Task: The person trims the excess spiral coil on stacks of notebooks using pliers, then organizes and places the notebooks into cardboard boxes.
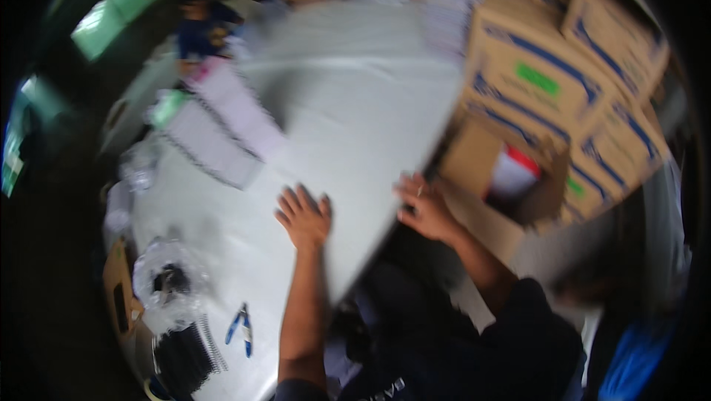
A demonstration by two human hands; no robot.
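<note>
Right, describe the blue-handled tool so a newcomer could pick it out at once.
On the big pale table, go to the near end, left of the person's left forearm. Between that forearm and a black pile with a toothed edge lies the blue-handled tool, legs spread in a narrow V. Its blue handles set it apart from the black pile.

At the right, a cardboard box (496,68) bears blue print (542,57) and a bright green label (538,78), too blurred to read; a smaller green label (575,185) sits lower. Near, white lettering (392,389) stands on a dark shirt (459,356).
</note>
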